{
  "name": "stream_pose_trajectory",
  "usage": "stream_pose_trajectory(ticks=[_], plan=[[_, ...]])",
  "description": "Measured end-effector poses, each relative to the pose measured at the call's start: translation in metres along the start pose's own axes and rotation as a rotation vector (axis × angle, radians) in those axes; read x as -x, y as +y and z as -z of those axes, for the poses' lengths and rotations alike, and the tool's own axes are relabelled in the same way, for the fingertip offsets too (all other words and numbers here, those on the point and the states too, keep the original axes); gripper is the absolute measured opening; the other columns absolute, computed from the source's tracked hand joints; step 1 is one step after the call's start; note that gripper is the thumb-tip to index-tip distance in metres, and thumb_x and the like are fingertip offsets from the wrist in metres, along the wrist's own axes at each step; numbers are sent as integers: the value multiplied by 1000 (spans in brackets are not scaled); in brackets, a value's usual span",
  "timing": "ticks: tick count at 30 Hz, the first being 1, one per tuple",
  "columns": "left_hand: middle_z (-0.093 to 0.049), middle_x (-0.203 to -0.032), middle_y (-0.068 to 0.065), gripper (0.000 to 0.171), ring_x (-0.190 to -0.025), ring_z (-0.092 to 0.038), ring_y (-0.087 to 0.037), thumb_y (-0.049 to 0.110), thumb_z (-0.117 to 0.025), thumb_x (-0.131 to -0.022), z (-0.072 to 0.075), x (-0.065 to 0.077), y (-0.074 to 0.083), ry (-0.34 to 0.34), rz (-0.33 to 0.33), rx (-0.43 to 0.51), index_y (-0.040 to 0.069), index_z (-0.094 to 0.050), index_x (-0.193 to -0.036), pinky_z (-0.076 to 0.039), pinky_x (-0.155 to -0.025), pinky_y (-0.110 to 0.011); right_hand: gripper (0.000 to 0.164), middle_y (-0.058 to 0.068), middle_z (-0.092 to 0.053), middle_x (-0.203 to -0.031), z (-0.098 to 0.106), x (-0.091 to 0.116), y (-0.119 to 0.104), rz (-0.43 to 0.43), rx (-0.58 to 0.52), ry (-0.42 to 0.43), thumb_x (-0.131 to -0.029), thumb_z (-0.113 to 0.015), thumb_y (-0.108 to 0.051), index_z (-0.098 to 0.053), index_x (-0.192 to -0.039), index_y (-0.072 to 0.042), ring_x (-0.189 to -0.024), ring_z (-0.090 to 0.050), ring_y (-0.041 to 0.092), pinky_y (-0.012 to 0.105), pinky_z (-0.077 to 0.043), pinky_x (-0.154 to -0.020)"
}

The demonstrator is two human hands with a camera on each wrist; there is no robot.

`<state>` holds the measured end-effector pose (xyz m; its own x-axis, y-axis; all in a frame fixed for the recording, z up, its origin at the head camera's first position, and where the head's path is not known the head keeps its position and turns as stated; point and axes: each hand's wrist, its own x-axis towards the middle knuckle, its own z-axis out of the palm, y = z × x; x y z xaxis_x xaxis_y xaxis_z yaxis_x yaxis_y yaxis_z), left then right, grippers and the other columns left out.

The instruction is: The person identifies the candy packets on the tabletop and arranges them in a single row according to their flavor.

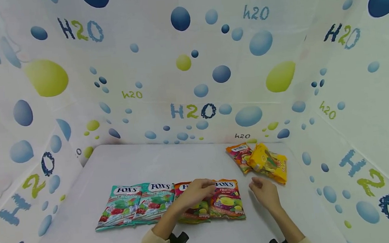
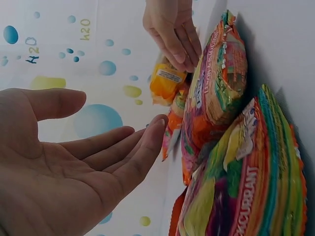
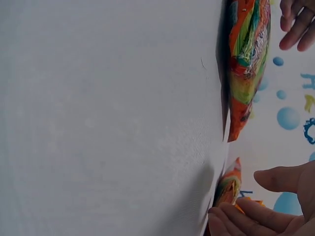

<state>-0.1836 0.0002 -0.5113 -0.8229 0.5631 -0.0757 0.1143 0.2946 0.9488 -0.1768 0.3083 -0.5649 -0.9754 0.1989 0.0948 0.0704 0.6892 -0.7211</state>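
Note:
Four-across on the white table lie candy bags, all in one row. My left hand [image 1: 198, 192] is held over the third one, an orange-and-red FOX'S bag [image 1: 196, 214], its fingers loosely extended and holding nothing; the hand hides part of that bag. To its right, touching it, is a FOX'S fruits bag [image 1: 226, 200]. My right hand [image 1: 267, 197], fingers relaxed and empty, hovers between this bag and a yellow candy bag [image 1: 277, 168] at the back right. The yellow bag overlaps another orange FOX'S bag [image 1: 240, 157].
Two teal FOX'S mint blossom bags, an outer one [image 1: 119, 205] and an inner one [image 1: 155, 199], make up the row's left half. Upright white sheets [image 1: 154, 63] printed with blue and green drops enclose the table [image 1: 142, 160] at the back and sides.

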Motion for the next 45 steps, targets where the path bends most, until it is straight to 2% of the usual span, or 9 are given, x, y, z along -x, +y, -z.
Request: stream_pose_trajectory(ticks=[5,11,15,20,27,34,40,45], plan=[[-66,-137,-13,48,-118,-68,-28,37,-56,-108,-6,-11,5,-10,-1,-28,5,-60,-144,-55,-102,-49,38,21,-73,-121,-3,-6,4,-2,0,11,-98,-73,-19,-70,-128,4,-109,-72,35,46,-61,-88],[-63,-141,-9,46,-127,-60,-30,38,-57,-106,-13,-30,7,7,-23,-66,12,-60,-144,-53,-103,-51,41,21,-72,-124,-6,-16,1,0,-8,-3,-99,-72,-21,-68,-131,3,-110,-71,35,46,-61,-88],[-64,-140,-9,47,-126,-61,-30,39,-57,-106,-17,-44,7,25,-9,-56,11,-60,-144,-53,-104,-50,41,21,-73,-121,-6,-23,-2,-32,-14,-6,-99,-71,-24,-69,-130,2,-108,-71,36,46,-61,-86],[-66,-135,-12,47,-121,-64,-30,35,-55,-107,-25,-61,7,55,1,-19,4,-59,-143,-52,-104,-51,40,23,-74,-115,-4,-31,-2,-67,-1,16,-98,-71,-25,-71,-125,5,-104,-71,36,47,-61,-84],[-67,-133,-14,49,-117,-66,-29,35,-57,-106,-32,-78,2,75,6,-3,2,-60,-141,-53,-102,-50,42,23,-75,-112,-2,-36,-2,-99,6,36,-97,-71,-24,-71,-126,7,-99,-72,35,45,-61,-79],[-66,-133,-15,53,-114,-67,-29,34,-59,-105,-40,-93,-1,71,60,7,-1,-57,-144,-53,-102,-52,45,26,-71,-123,-2,-40,1,-110,9,35,-98,-70,-25,-68,-130,7,-111,-69,41,51,-59,-88],[-68,-130,-15,56,-111,-68,-29,36,-61,-103,-48,-112,-6,58,69,-33,0,-56,-146,-55,-98,-48,55,30,-60,-140,-4,-46,7,-88,27,56,-97,-69,-24,-60,-139,9,-134,-53,50,63,-44,-109],[-66,-134,-20,56,-114,-68,-33,33,-60,-103,-53,-126,-5,59,81,-80,-1,-54,-147,-56,-98,-49,67,34,-49,-150,-10,-55,8,-70,59,1,-100,-67,-29,-46,-150,10,-141,-44,52,64,-37,-115]])
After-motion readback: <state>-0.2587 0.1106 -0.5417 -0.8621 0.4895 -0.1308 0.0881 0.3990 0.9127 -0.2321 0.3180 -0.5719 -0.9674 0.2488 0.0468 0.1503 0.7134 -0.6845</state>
